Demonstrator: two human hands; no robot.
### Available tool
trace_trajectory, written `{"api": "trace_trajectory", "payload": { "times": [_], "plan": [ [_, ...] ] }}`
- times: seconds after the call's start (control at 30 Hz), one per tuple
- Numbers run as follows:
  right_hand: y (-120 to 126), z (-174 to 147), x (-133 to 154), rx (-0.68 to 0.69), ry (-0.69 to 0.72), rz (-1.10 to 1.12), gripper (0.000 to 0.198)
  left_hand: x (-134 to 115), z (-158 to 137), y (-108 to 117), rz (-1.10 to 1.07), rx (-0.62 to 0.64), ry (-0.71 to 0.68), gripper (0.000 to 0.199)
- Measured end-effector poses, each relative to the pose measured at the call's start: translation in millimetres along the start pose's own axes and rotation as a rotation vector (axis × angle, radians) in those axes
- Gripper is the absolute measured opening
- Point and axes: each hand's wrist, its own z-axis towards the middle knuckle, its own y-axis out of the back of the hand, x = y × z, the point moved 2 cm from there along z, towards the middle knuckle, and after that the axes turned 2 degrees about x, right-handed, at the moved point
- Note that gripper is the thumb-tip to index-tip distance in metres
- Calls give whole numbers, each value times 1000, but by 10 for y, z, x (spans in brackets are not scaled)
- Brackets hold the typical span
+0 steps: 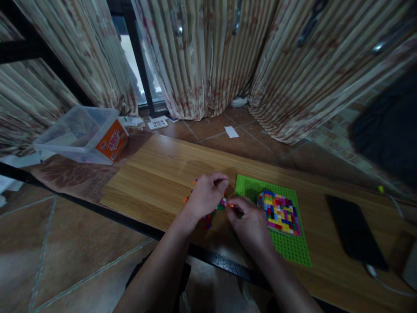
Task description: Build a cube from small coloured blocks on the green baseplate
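My left hand [206, 194] is over a loose pile of small toy bricks [207, 221], its thumb and forefinger curled together. Whatever those fingers hold, if anything, is hidden. Beside it, my right hand [249, 219] pinches a small orange toy brick [230, 205] between thumb and forefinger, close to the pile. Much of the pile is covered by my left hand and wrist. Right of my right hand lies a green studded baseplate [289, 252]. It bears a block of many-coloured bricks [280, 213] packed tightly together, partly behind my right hand.
The wooden table [156, 174] has a dark front edge. A black phone [355, 232] with a white cable [371, 270] lies at the right. At the far left stands a clear plastic bin [78, 139] with an orange label. Striped curtains [208, 56] hang behind the table.
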Motion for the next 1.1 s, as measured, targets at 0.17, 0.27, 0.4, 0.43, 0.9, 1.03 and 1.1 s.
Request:
{"api": "trace_trajectory", "payload": {
  "times": [0.17, 0.27, 0.4, 0.43, 0.9, 1.03, 1.1],
  "plan": [
    [186, 30, 168, -110, -53, 147, 10, -42, -52, -136, -603, -105, 251, 19],
    [256, 46, 274, -184, -45, 248, 11, -125, -127, -287, -1032, -62, 406, 30],
    [251, 81, 326, -191, -14, 313, 14, -236, -197, -457, -1355, 80, 532, 42],
    [254, 90, 328, -202, -6, 314, 15, -253, -201, -474, -1395, 71, 546, 41],
    [600, 80, -11, -380, -292, 746, 18, -228, -184, -427, -1271, -16, 620, 27],
    [698, 21, -140, -384, -281, 790, 18, -229, -179, -474, -1140, -2, 629, 21],
    [782, -9, -207, -389, -297, 772, 18, -240, -170, -510, -1120, 29, 607, 20]
  ]
}}
